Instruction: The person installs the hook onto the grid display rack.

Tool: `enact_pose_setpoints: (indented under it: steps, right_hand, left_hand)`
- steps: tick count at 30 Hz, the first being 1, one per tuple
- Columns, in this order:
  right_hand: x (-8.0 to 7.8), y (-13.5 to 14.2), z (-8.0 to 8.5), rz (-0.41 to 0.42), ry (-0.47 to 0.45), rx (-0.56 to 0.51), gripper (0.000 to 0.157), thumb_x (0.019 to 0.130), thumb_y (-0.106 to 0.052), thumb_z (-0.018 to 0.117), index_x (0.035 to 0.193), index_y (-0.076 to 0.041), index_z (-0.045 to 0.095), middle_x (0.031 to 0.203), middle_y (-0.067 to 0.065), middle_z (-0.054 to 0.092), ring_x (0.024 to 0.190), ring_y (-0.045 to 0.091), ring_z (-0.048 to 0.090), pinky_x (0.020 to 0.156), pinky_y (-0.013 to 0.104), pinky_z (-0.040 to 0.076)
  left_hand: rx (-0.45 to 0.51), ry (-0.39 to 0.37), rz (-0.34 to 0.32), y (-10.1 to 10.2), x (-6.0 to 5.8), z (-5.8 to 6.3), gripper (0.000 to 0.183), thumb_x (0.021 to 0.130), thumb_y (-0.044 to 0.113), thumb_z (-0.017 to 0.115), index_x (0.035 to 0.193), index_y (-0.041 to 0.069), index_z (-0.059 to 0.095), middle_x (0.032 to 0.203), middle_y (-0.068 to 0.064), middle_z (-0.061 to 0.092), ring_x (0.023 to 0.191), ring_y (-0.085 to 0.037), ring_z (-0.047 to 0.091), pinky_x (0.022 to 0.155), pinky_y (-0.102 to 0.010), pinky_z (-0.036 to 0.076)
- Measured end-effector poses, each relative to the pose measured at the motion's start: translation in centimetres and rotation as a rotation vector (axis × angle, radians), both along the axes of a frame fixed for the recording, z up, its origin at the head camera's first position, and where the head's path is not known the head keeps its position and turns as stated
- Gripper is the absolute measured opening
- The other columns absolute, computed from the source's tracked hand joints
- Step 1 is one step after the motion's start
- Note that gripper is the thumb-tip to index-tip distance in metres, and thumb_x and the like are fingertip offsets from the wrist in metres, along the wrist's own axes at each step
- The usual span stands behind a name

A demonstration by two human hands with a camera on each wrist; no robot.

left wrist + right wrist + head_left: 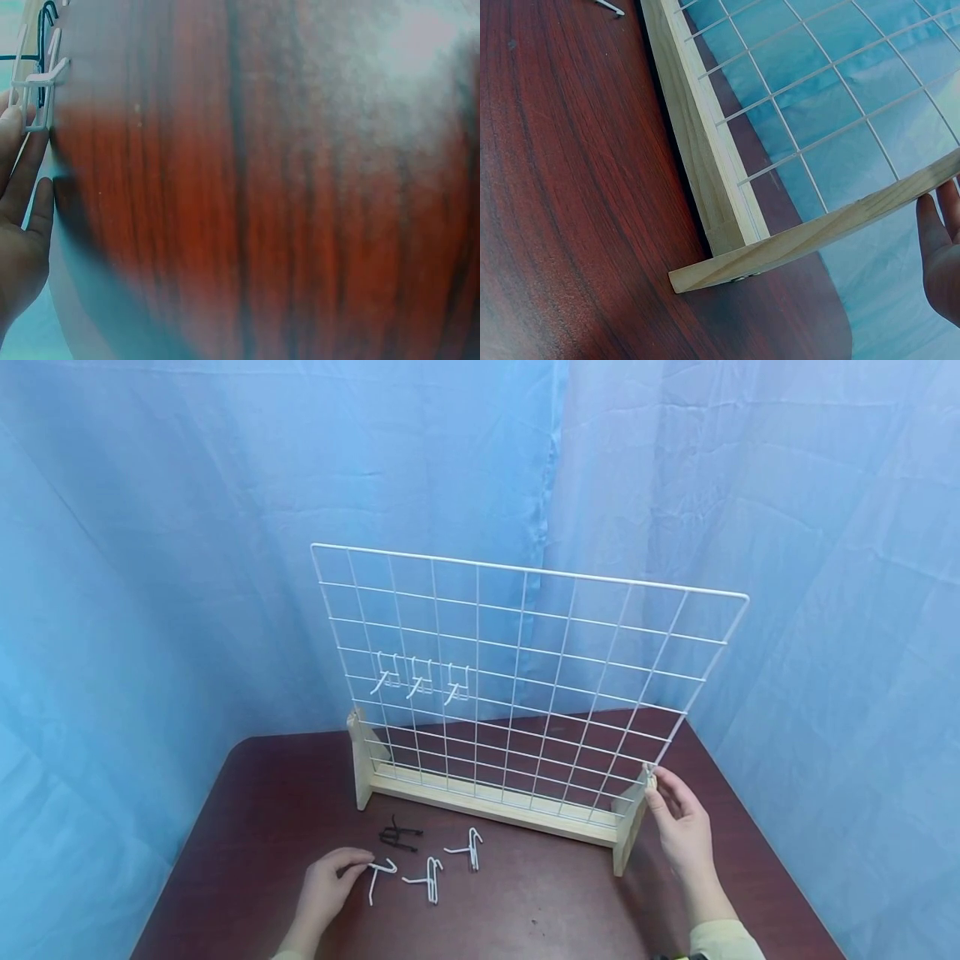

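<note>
My left hand pinches a white hook, which juts out rightward, two more white hooks nearby, my right hand grips a wooden end panel.

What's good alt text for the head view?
A person's left hand pinches a white hook at a dark red table; their right hand holds the wooden stand of a white wire grid. Three hooks hang on the grid.

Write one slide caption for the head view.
Left grip pinches a white hook; right grip holds the wooden stand of a wire grid.
</note>
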State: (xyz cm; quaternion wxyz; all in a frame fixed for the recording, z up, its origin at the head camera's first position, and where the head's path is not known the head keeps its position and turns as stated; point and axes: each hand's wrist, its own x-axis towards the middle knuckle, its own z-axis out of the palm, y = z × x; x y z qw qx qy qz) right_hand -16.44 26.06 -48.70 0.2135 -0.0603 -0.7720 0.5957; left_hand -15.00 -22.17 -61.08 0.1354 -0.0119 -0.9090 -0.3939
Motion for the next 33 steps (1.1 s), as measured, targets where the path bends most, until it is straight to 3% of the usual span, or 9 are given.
enact_pose_setpoints:
  steps: [11, 18, 22, 33]
  right_hand:
    - [0.3, -0.2, 0.4, -0.005, -0.011, 0.016, 0.038, 0.093, -0.012, 0.056, 0.129, 0.000, 0.050, 0.123, 0.009, 0.056, 0.105, -0.003, 0.050, 0.084, 0.007, 0.043]
    - [0.3, -0.2, 0.4, 0.000, -0.006, 0.001, 0.038, 0.093, -0.011, 0.056, 0.128, 0.000, 0.050, 0.123, 0.008, 0.056, 0.105, -0.003, 0.051, 0.084, 0.007, 0.043]
    - [0.2, -0.3, 0.5, -0.004, -0.013, 0.006, 0.038, 0.093, -0.012, 0.056, 0.128, -0.001, 0.050, 0.124, 0.010, 0.056, 0.104, -0.003, 0.051, 0.084, 0.007, 0.043]
    - [-1.0, 1.1, -2.2, -0.002, 0.013, -0.015, 0.039, 0.092, -0.014, 0.058, 0.129, -0.006, 0.052, 0.120, -0.004, 0.057, 0.106, -0.002, 0.052, 0.084, 0.009, 0.044]
  left_hand:
    - [0.008, 0.012, 0.008, 0.2, 0.4, 0.2, 0.027, 0.074, 0.003, 0.075, 0.098, 0.015, 0.072, 0.097, 0.003, 0.068, 0.092, -0.018, 0.063, 0.083, -0.038, 0.052]
    - [0.020, -0.010, 0.096, 0.1, 1.5, 0.6, 0.033, 0.074, 0.011, 0.078, 0.106, 0.015, 0.069, 0.103, 0.002, 0.067, 0.099, -0.019, 0.061, 0.087, -0.039, 0.049]
    - [0.005, 0.034, 0.118, 0.0, 2.2, 0.6, 0.033, 0.072, 0.010, 0.079, 0.103, 0.015, 0.070, 0.100, 0.004, 0.068, 0.097, -0.017, 0.061, 0.086, -0.030, 0.047]
    - [-0.071, 0.107, 0.124, 0.3, 3.9, 0.1, 0.035, 0.065, 0.011, 0.084, 0.097, 0.015, 0.070, 0.093, 0.008, 0.068, 0.088, -0.013, 0.063, 0.078, -0.026, 0.049]
